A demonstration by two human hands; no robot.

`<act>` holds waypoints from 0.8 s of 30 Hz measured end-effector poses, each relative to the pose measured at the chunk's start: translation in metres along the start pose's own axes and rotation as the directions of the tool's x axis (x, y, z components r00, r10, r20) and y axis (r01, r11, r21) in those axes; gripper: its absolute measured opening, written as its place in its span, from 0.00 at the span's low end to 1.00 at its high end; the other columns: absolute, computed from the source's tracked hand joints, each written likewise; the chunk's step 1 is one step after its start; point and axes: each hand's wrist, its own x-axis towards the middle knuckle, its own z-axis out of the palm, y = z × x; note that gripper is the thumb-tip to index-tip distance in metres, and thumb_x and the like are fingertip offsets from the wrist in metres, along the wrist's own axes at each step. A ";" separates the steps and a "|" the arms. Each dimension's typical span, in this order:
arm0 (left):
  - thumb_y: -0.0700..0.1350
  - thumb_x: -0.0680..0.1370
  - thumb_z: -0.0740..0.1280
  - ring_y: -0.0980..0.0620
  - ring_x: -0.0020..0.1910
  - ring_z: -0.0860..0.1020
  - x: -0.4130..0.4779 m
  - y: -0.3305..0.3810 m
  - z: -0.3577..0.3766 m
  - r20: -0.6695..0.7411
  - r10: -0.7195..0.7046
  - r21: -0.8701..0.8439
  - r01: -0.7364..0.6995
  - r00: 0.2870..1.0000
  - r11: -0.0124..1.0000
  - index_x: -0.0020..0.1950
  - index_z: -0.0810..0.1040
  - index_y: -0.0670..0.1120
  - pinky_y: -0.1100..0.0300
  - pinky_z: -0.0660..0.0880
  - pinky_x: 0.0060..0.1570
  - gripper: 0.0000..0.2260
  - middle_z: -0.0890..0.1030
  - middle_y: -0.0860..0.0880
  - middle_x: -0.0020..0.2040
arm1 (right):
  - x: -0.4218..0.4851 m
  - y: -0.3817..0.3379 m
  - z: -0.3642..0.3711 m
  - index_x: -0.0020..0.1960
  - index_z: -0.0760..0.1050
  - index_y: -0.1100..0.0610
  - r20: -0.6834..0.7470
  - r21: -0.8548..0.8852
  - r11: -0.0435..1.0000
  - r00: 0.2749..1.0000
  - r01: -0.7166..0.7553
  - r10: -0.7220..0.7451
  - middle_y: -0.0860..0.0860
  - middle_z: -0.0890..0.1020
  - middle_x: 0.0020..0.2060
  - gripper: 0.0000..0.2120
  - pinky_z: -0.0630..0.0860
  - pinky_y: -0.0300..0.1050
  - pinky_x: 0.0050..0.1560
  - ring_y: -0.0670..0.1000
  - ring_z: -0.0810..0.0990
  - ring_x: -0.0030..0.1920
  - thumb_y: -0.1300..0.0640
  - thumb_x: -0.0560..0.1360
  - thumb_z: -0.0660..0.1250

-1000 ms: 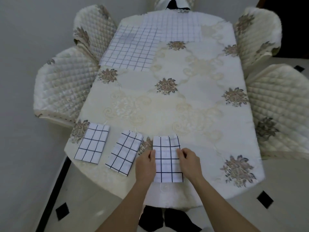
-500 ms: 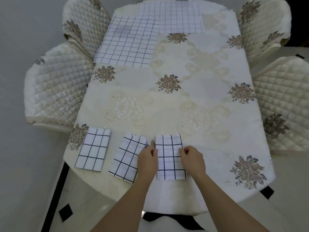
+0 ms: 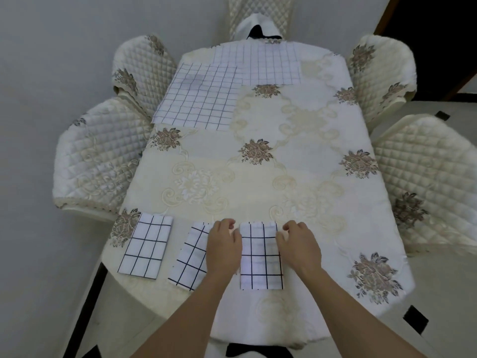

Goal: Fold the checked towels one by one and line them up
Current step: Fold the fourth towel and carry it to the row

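Note:
Three folded checked towels lie in a row near the table's front edge: the left one (image 3: 144, 248), the middle one (image 3: 190, 258) slightly askew, and the right one (image 3: 260, 257). My left hand (image 3: 223, 245) sits at the right towel's left edge and covers part of the middle towel. My right hand (image 3: 298, 245) sits at the same towel's right edge. Both hands have loosely curled fingers with nothing held in them; the thumbs lie against the towel's sides. Two unfolded checked towels lie flat at the far end, one at the far left (image 3: 198, 99), one behind it (image 3: 268, 64).
A cream embroidered cloth covers the table (image 3: 258, 177). Quilted chairs stand on the left (image 3: 98, 156), on the right (image 3: 428, 177) and at the far end (image 3: 258, 11). A wall runs close along the left side.
Both hands have slid forward along the right towel's sides toward its far corners, and their fingers have lifted from its edges. The camera has tilted up.

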 end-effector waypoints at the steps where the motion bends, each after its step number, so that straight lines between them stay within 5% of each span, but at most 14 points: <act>1: 0.43 0.81 0.64 0.50 0.57 0.74 0.005 0.005 -0.006 -0.009 0.064 0.034 -0.064 0.998 0.997 0.63 0.77 0.46 0.58 0.72 0.52 0.11 0.77 0.51 0.57 | 0.003 -0.006 -0.009 0.63 0.74 0.53 -0.007 -0.030 0.998 0.998 0.055 -0.055 0.51 0.76 0.58 0.17 0.74 0.48 0.47 0.53 0.76 0.55 0.46 0.80 0.60; 5: 0.42 0.79 0.66 0.46 0.59 0.74 0.029 0.031 -0.039 -0.039 0.317 0.214 -0.302 0.947 0.929 0.65 0.77 0.44 0.53 0.73 0.54 0.15 0.78 0.48 0.61 | 0.019 -0.037 -0.054 0.68 0.71 0.52 -0.058 -0.174 0.956 0.967 0.237 -0.250 0.51 0.75 0.62 0.21 0.73 0.49 0.54 0.53 0.73 0.60 0.44 0.79 0.60; 11: 0.48 0.76 0.69 0.45 0.58 0.77 0.065 0.080 -0.098 -0.069 0.542 0.413 -0.471 0.837 0.779 0.67 0.76 0.47 0.47 0.76 0.52 0.19 0.79 0.48 0.61 | 0.026 -0.094 -0.126 0.69 0.73 0.51 -0.230 -0.274 0.875 0.856 0.399 -0.463 0.50 0.76 0.62 0.22 0.71 0.51 0.58 0.54 0.74 0.61 0.43 0.78 0.60; 18: 0.57 0.74 0.61 0.48 0.56 0.79 0.071 0.127 -0.148 -0.151 0.680 0.534 -0.520 0.718 0.667 0.64 0.78 0.48 0.49 0.77 0.54 0.23 0.81 0.50 0.59 | 0.018 -0.139 -0.180 0.68 0.74 0.50 -0.367 -0.358 0.801 0.716 0.480 -0.594 0.51 0.77 0.64 0.24 0.72 0.53 0.59 0.54 0.75 0.63 0.41 0.76 0.62; 24: 0.59 0.73 0.61 0.50 0.55 0.80 0.062 0.145 -0.167 -0.174 0.694 0.571 -0.503 0.699 0.649 0.62 0.79 0.50 0.50 0.77 0.54 0.23 0.81 0.52 0.57 | 0.010 -0.148 -0.192 0.67 0.74 0.49 -0.387 -0.411 0.770 0.672 0.488 -0.632 0.49 0.78 0.62 0.25 0.73 0.52 0.60 0.53 0.76 0.61 0.39 0.75 0.59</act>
